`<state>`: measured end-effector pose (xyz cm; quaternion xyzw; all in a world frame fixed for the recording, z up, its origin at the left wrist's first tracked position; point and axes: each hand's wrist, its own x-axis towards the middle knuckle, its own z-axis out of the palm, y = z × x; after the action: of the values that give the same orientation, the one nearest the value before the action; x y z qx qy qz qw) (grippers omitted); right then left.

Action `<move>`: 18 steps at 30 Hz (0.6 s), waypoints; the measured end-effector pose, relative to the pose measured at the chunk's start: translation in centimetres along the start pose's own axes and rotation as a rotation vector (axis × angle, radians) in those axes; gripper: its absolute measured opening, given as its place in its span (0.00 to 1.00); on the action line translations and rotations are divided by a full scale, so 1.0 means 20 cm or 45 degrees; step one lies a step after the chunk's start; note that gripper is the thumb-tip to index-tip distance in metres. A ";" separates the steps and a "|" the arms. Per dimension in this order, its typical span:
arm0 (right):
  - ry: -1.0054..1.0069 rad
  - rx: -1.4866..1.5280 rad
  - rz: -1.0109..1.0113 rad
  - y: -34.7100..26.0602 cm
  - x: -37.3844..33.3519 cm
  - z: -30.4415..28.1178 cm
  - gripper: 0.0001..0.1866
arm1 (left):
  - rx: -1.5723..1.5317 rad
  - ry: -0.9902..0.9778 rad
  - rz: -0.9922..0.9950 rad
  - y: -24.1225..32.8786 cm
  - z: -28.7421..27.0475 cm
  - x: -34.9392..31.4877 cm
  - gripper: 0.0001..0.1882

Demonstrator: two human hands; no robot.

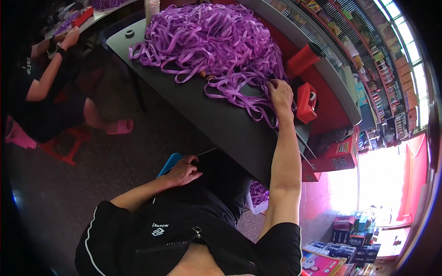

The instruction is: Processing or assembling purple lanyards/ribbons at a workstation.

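Note:
A large tangled heap of purple ribbons (212,41) covers much of the dark table (221,124). Stretched forward, my right hand (282,95) has its fingers curled at the heap's right edge, closed on a purple ribbon; the fingertips are partly hidden. Several strands hang loose below it. Close to its right sits a red tape dispenser (306,103). My left hand (183,172) rests low over my lap, away from the table, its fingers loosely curled. A thin pale rod or wire (207,152) sticks out from it; its grip on this is mostly hidden.
A red cylinder (305,60) stands behind the dispenser, and stacked cups (152,9) and a tape roll (129,32) at the far left. Beneath the table's right end are red boxes (340,149) and a white bin (252,202). Another person (41,87) sits left.

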<state>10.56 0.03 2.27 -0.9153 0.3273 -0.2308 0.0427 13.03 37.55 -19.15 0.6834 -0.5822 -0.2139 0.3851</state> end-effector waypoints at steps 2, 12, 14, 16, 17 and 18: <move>-0.009 0.101 0.047 0.01 0.01 0.01 0.19 | -0.005 -0.010 -0.008 0.00 0.01 0.00 0.17; 0.362 0.076 -0.187 -0.03 0.02 0.01 0.11 | 0.026 -0.035 -0.002 0.01 0.01 0.00 0.17; 0.494 0.167 -0.229 -0.06 0.03 -0.02 0.09 | 0.019 -0.027 -0.003 0.01 0.01 0.00 0.17; 0.563 0.401 -0.188 -0.09 0.05 -0.04 0.09 | 0.005 -0.020 -0.013 0.01 0.01 0.00 0.17; 0.596 0.519 -0.168 -0.11 0.06 -0.05 0.09 | 0.010 -0.020 -0.012 0.00 0.01 -0.01 0.17; 0.597 0.600 -0.135 -0.12 0.06 -0.06 0.09 | 0.007 -0.018 -0.007 0.00 0.02 -0.01 0.17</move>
<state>12.24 1.24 4.42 -0.8180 0.2176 -0.5063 0.1646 12.75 37.55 -19.44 0.6846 -0.5836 -0.2181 0.3784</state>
